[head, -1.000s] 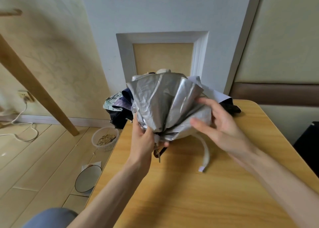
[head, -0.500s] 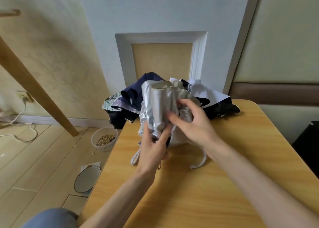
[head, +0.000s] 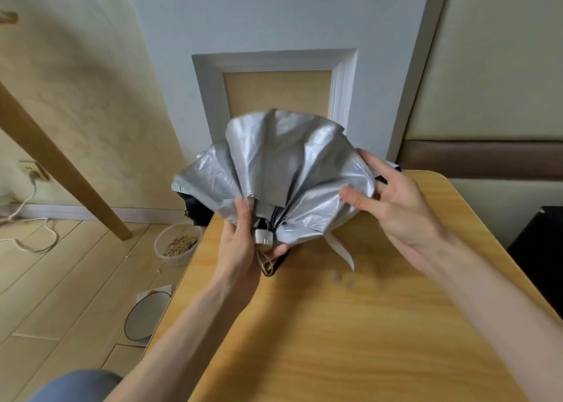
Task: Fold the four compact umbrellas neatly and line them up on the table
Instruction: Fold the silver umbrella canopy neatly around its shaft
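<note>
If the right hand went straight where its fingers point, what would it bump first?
Likely the silver umbrella: the right hand pinches its cloth edge, fingers pointing up-left into the canopy. What lies behind is hidden.

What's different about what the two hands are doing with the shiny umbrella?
The left hand grips the silver umbrella low down, by its handle end; the right hand pinches the cloth's edge, higher up. The left hand is curled tight; the right hand is spread out. Both hold the same umbrella.
</note>
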Demonstrator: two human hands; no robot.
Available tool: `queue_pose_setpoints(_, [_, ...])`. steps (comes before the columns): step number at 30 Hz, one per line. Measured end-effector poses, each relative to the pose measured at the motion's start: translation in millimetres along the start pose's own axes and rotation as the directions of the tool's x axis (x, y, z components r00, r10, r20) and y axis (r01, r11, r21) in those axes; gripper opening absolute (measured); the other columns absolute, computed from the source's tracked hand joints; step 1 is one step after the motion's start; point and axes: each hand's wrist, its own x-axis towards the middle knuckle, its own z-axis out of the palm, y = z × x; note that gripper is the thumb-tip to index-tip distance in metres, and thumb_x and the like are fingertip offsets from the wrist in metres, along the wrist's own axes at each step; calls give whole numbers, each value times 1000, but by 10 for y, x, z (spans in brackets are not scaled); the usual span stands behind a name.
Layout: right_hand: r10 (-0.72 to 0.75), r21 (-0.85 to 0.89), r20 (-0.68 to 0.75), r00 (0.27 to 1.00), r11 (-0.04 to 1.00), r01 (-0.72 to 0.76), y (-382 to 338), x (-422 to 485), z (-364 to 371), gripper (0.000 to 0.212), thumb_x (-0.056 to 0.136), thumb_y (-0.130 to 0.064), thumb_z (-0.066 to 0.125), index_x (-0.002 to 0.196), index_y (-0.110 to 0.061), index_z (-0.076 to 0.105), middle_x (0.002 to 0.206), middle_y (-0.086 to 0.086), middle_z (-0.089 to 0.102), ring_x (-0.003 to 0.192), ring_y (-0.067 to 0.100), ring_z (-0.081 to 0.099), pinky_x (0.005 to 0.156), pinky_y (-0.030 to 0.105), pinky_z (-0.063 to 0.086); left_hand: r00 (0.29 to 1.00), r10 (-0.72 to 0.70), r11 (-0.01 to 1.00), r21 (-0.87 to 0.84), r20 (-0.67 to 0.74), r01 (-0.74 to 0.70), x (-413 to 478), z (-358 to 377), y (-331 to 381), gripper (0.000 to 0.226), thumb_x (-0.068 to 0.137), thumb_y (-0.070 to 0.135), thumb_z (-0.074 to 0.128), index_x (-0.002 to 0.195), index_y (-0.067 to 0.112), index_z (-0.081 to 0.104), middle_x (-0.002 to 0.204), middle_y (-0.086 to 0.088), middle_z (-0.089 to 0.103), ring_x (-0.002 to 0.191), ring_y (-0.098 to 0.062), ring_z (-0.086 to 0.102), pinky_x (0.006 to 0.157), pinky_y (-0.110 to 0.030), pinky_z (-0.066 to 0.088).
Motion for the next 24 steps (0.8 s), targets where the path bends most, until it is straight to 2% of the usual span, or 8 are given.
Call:
queue_pose_setpoints(3, [14, 72, -1, 1000, 997, -14, 52, 0, 75, 73, 91, -5, 76, 156, -19, 46, 131, -2, 74, 124, 13, 69, 111, 30, 50, 999, 24, 993, 111, 38, -28, -1, -29, -58, 83, 76, 72, 66, 141, 22, 50, 129, -11, 71, 72, -23, 71, 49, -30, 56])
queue_pose_setpoints(7, [33, 56, 22, 999, 998, -34, 103, -13, 223, 72, 88, -14, 83, 152, -26, 51, 131, -6, 74, 123, 11, 68, 113, 37, 48, 999, 1, 988, 155, 35, -7, 31, -66, -104, 68, 82, 42, 87, 138, 16, 58, 126, -13, 74, 92, -29, 77, 56, -32, 60])
queue_pose_setpoints(10, [12, -49, -7, 1000, 999, -12, 114, 39, 360, 70, 89, -24, 84, 151, -35, 51, 134, -18, 68, 120, -7, 63, 102, 17, 51, 1000, 5, 979, 202, 18, -8, 26, -76, -138, 41, 95, 28, 75, 132, 14, 62, 113, -10, 76, 81, -24, 76, 54, -32, 59])
queue_pose_setpoints(13, [-120, -339, -67, 991, 936, 90, 184, 156, 546, 64, 90, -30, 83, 147, -38, 55, 133, -15, 53, 116, -18, 49, 100, 4, 40, 999, 29, 934, 356, 45, -43, -29, -46, -192, 21, 102, 23, 69, 117, 10, 64, 82, -7, 70, 59, -17, 62, 47, -31, 49])
queue_pose_setpoints(17, [-173, -482, -33, 984, 866, 136, 343, 250, 726, 53, 92, -24, 80, 141, -36, 64, 113, -9, 51, 105, 2, 58, 99, 25, 51, 994, -62, 936, 351, 86, 28, -121, -9, -220, 31, 94, 48, 70, 108, 21, 64, 70, 2, 59, 53, -10, 48, 53, -29, 39])
queue_pose_setpoints(20, [-118, -442, 96, 988, 885, 149, 317, 269, 684, 47, 97, -17, 73, 140, -33, 66, 124, -13, 66, 120, 7, 63, 108, 38, 53, 997, -43, 937, 350, 70, 16, -117, -7, -196, 48, 76, 76, 78, 105, 37, 75, 73, -5, 57, 57, -13, 44, 54, -30, 39])
queue_pose_setpoints(22, [-65, -327, 174, 983, 938, 119, 258, 248, 595, 49, 100, -9, 70, 146, -24, 62, 135, -11, 69, 127, 4, 63, 113, 35, 51, 1000, -13, 945, 327, 22, 5, -100, -7, -168, 45, 76, 61, 83, 111, 34, 76, 66, 0, 57, 51, -11, 45, 49, -27, 38])
queue_pose_setpoints(24, [-24, -272, 195, 980, 959, 77, 227, 207, 520, 54, 100, -14, 72, 152, -24, 57, 141, -10, 67, 131, 5, 62, 114, 39, 50, 999, -34, 964, 264, -23, 39, -67, -23, -154, 41, 85, 46, 82, 122, 29, 74, 87, 5, 78, 69, -14, 71, 54, -28, 53])
